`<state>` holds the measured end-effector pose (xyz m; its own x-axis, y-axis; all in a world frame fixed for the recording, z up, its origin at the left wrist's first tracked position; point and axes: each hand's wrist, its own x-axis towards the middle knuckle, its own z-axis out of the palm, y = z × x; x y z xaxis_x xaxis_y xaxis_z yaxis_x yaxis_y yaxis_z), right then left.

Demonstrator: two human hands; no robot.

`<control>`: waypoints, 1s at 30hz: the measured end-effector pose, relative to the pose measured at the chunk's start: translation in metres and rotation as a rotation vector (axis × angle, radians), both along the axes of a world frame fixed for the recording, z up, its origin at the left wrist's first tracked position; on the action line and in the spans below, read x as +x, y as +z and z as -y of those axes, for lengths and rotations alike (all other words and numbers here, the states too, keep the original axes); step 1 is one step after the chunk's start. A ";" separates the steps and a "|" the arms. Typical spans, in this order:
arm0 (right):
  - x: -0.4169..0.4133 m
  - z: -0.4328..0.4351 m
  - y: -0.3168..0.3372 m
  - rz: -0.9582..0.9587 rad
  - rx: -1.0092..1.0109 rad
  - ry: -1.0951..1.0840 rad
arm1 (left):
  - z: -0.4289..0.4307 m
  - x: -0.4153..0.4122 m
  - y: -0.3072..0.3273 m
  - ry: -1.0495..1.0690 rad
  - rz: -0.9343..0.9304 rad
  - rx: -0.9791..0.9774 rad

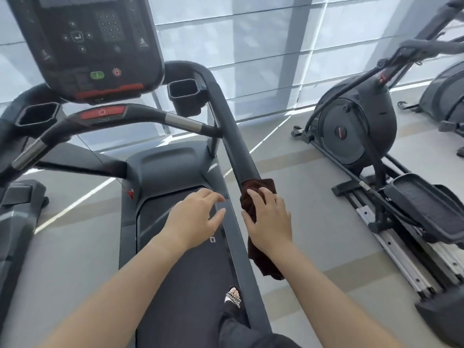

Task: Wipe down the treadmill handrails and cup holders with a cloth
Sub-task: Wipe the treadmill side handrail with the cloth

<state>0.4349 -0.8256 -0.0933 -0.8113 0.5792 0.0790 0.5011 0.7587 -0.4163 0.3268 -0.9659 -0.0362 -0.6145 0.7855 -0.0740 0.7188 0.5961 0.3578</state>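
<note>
My right hand point(270, 219) grips a dark brown cloth point(263, 259) wrapped around the near end of the right handrail point(233, 131), a thick black padded bar that slopes down toward me. Part of the cloth hangs loose below my wrist. My left hand point(193, 218) hovers just left of the rail with its fingers spread, holding nothing. Two square black cup holders sit beside the console: the right cup holder point(185, 96) and the left cup holder point(37, 115). The left handrail is mostly out of view.
The treadmill console point(88, 46) stands at the upper left, with a curved front bar point(140, 116) bearing a red stop button below it. The belt point(185, 259) runs under me. An elliptical machine point(364, 136) stands to the right, windows with blinds behind.
</note>
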 end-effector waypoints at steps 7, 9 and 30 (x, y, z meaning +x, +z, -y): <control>-0.063 -0.026 0.008 -0.038 -0.123 -0.102 | -0.019 -0.063 0.003 -0.106 0.016 -0.068; -0.074 -0.034 0.012 -0.090 -0.194 -0.151 | -0.033 -0.085 0.004 -0.134 0.007 -0.064; -0.146 -0.040 -0.003 -0.048 -0.129 -0.636 | -0.173 -0.229 -0.055 -0.891 -0.152 -0.021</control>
